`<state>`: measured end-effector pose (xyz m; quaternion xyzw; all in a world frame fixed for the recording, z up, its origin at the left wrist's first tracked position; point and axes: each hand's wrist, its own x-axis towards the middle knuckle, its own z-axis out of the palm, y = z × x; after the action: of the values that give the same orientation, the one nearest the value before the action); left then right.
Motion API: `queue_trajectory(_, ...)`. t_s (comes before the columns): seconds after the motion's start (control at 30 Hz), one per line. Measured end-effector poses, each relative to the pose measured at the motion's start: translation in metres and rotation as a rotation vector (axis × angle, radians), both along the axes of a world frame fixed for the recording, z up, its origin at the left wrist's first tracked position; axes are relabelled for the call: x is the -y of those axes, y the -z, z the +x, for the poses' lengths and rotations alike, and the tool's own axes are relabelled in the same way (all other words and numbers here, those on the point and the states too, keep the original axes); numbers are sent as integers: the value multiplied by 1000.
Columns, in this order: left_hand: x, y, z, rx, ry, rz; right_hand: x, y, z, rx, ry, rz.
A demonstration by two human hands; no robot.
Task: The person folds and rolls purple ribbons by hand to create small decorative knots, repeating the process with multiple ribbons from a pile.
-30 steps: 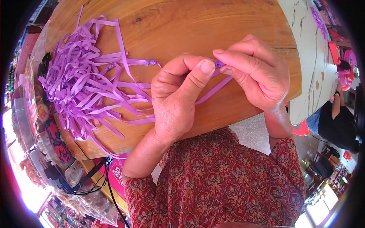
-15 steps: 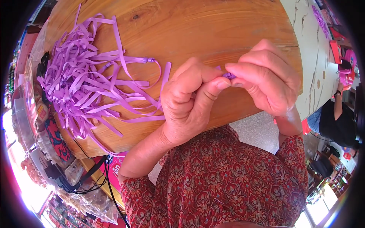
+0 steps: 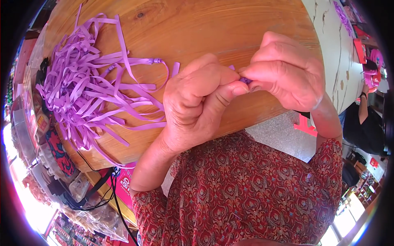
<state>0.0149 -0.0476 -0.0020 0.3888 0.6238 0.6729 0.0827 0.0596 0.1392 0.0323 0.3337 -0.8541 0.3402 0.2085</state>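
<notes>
In the head view, both hands meet above the near edge of the wooden tabletop (image 3: 230, 24). The left hand (image 3: 195, 108) is closed, and its thumb and forefinger pinch a small piece of purple ribbon (image 3: 245, 80). The right hand (image 3: 287, 71) is also closed on the same piece from the other side, so the fingertips of both hands touch around it. Only a small bit of the ribbon shows between the fingers, so its long axis cannot be told; it seems to run from one hand to the other. Both hands are equally near to it. Well apart, toward the left edge of the tabletop, lies a loose pile of purple ribbon strips (image 3: 82, 94). One knotted strip (image 3: 158, 61) reaches from the pile toward the left hand, which is the nearer one to it.
</notes>
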Motion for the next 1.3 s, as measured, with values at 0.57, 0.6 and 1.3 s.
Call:
queue_trajectory(0.57,7,1,-6,183,6,164,9,-16,-9,-50,53,-10)
queue_trajectory(0.6,7,1,-6,179,6,166,10,-18,-9,-59,81,-3)
queue_trajectory(1.3,1,-3,-7,-412,-139,94,-1,-23,5,-13,-41,156)
